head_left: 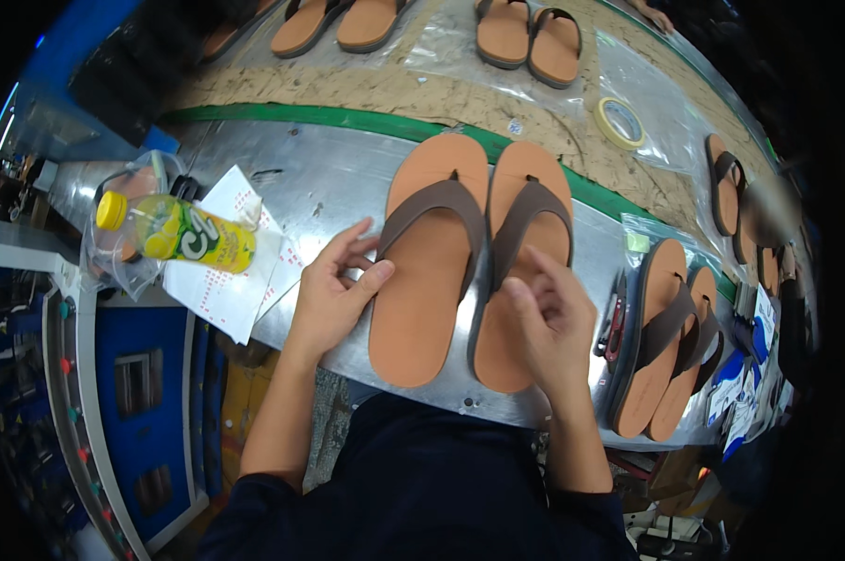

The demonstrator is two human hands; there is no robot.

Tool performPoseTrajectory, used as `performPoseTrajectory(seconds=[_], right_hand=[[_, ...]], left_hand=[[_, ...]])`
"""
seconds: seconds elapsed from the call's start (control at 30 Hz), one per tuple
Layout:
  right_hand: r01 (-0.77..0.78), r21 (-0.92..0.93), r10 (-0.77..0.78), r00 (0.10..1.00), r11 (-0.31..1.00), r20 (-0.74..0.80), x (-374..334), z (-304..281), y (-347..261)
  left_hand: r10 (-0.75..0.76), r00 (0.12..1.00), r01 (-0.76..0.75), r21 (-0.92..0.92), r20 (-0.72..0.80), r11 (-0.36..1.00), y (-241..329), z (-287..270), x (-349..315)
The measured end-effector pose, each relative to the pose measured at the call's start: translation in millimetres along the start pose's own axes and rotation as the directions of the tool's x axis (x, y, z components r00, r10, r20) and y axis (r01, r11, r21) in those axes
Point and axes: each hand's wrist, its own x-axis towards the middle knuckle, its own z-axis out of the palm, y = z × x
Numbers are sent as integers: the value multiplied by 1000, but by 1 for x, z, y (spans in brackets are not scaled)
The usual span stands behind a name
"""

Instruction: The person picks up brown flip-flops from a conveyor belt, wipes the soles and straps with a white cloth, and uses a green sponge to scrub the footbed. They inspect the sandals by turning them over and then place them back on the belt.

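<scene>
2 tan/brn sandals (413, 318) side by side, counter (338, 178) near edge. L hand (336, 294) at L one's outer rim, can't tell if gripping; R hand (555, 323) apart from it, loosely spread over R one. 1 btl (198, 234), L end; 2 more sandals (644, 374), R end.

A dark navy, plain-looking top (441, 477) shows beside the near edge of the worktop (338, 164); its sleeves (254, 514) end around the elbows, leaving forearms (282, 411) and hands (331, 294) bare.

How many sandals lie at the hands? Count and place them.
2: the left sandal, with the left hand at its outer edge, and the right sandal beside it, under the right hand. None seems hidden there.
</scene>
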Motion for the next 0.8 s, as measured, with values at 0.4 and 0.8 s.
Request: performPoseTrajectory(seconds=[0.4,0.8], right_hand=[[-369,534,432,902,761,8,-10,-45,44],[-216,-163,212,976,963,-46,-10,-26,14]], left_hand=[[533,828,-394,856,173,335,64,75,30],[148,986,-74,574,-83,816,20,39,-13]])
